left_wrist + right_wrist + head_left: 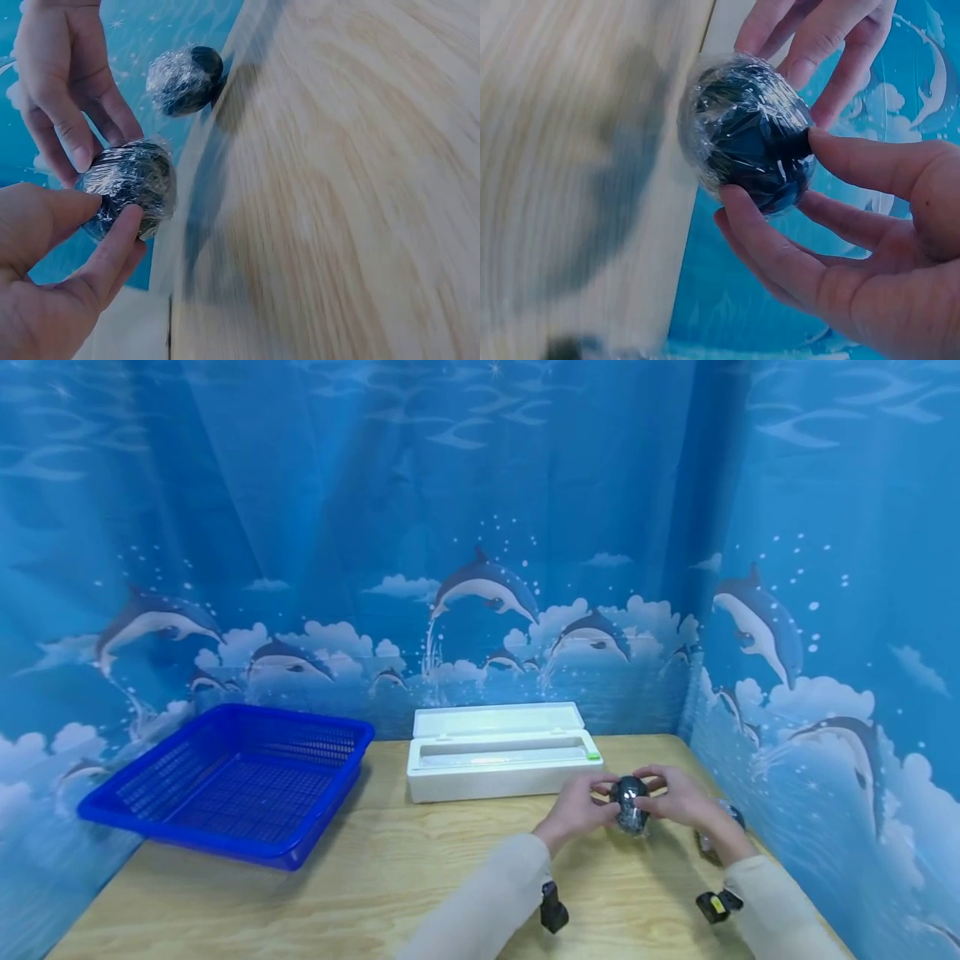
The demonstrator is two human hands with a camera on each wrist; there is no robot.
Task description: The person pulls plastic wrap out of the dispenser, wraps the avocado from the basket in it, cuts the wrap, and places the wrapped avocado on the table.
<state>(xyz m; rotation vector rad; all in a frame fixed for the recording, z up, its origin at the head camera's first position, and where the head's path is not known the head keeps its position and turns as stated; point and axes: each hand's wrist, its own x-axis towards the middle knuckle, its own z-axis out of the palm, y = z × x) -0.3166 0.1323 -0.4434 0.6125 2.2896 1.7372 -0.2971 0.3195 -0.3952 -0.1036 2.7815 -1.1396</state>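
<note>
Between both hands, over the right part of the table, is a dark rounded object (632,802) wrapped in crinkled clear plastic film. My left hand (577,808) pinches it from the left with thumb and fingers. From the other side, my right hand (677,796) holds it with thumb and fingertips. In the right wrist view the film looks bunched along one side of the wrapped object (746,135). A second dark, film-wrapped object (184,81) lies near the table's edge, partly hidden under my right forearm in the head view.
A white lidded box (502,783), its lid raised, stands at the back middle, just left of the hands. The blue plastic basket (292,852) sits at the left. Dolphin-printed curtains (480,468) hang behind and along the right side of the wooden table (375,893).
</note>
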